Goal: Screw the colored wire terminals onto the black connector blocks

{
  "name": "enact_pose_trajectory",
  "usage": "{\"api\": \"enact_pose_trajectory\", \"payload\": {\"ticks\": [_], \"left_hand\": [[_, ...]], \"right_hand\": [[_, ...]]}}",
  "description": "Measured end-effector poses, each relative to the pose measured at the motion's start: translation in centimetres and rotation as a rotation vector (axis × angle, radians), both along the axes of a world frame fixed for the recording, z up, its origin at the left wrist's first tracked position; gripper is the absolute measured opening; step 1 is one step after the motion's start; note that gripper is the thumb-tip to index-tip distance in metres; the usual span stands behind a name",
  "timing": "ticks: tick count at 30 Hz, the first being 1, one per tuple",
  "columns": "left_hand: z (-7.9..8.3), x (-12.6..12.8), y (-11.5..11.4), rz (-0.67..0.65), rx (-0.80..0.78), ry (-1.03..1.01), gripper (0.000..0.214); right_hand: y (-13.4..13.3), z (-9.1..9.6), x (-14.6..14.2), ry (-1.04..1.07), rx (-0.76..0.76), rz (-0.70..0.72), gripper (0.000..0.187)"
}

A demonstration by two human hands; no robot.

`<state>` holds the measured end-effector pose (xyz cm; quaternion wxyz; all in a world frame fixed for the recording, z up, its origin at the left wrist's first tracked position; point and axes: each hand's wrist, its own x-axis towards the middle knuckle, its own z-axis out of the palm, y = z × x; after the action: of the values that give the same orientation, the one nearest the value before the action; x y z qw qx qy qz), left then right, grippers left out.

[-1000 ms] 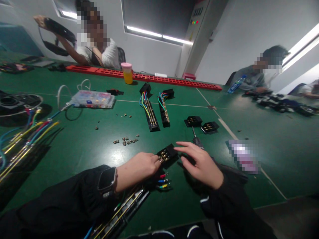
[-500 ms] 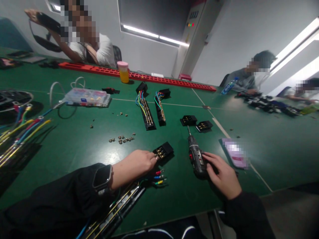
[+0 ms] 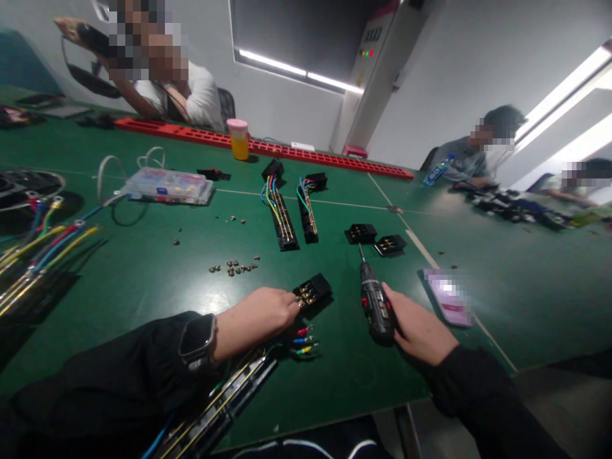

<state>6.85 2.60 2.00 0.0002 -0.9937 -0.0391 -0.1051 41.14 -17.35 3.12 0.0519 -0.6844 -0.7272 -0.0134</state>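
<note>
At the table's middle, a small black plastic block [image 3: 317,289] with brass terminals lies under the fingertips of my left hand [image 3: 268,311], which pinch its near end. My right hand [image 3: 423,324] is closed around the right side of a black cordless screwdriver [image 3: 377,307]; its fingers are largely hidden. The screwdriver lies on the table, its bit pointing away from me near two similar black blocks [image 3: 362,233]. Red, blue and yellow-green wire ends with ring lugs [image 3: 304,340] lie below my left hand, beside a black rail with brass strips [image 3: 234,398].
Several small screws [image 3: 239,268] lie left of the block. Two wired black assemblies [image 3: 283,220] are farther back. A clear parts case [image 3: 167,186], a lidded cup [image 3: 238,140] and a purple phone [image 3: 447,296] stand around. People sit across the green table [image 3: 143,255].
My right hand has shifted from fingers resting along the screwdriver's side to a closer grip around it. My left hand and the block stay nearly still.
</note>
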Motion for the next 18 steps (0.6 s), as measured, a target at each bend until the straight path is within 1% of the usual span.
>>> {"api": "enact_pose_trajectory", "payload": {"ticks": [2,5,8,10,12,14,15,16,17,18], "left_hand": [[0.0,0.0,0.0,-0.008,-0.003,-0.01,0.017],[-0.1,0.0,0.1,-0.006,-0.017,-0.016,0.019],[-0.3,0.1,0.2,-0.007,-0.04,-0.045,0.019],[-0.5,0.1,0.3,-0.02,-0.06,-0.073,0.019],[-0.7,0.2,0.3,-0.03,-0.072,-0.086,0.017],[-1.0,0.2,0.4,-0.037,-0.074,-0.081,0.016],[-1.2,0.2,0.5,-0.034,-0.071,-0.077,0.015],[-1.3,0.2,0.5,-0.031,-0.069,-0.071,0.015],[-1.5,0.3,0.5,-0.025,-0.068,-0.068,0.015],[-1.6,0.3,0.6,-0.021,-0.069,-0.068,0.016]], "right_hand": [[1.2,0.1,0.1,-0.017,-0.051,-0.006,0.089],[2.4,0.3,-0.3,-0.047,-0.104,-0.038,0.092],[2.6,0.7,-1.2,-0.061,-0.131,-0.076,0.088],[2.1,1.3,-2.1,-0.009,-0.116,-0.119,0.086],[1.3,2.7,-3.3,0.181,-0.011,-0.197,0.085],[0.4,5.2,-4.7,0.506,0.115,-0.298,0.079],[-0.2,6.8,-5.4,0.658,0.124,-0.375,0.069],[-0.7,8.4,-6.2,0.835,-0.044,-0.424,0.058],[-1.2,10.1,-6.9,1.024,-0.174,-0.446,0.051],[-1.7,11.6,-7.6,1.168,-0.242,-0.473,0.047]]}}
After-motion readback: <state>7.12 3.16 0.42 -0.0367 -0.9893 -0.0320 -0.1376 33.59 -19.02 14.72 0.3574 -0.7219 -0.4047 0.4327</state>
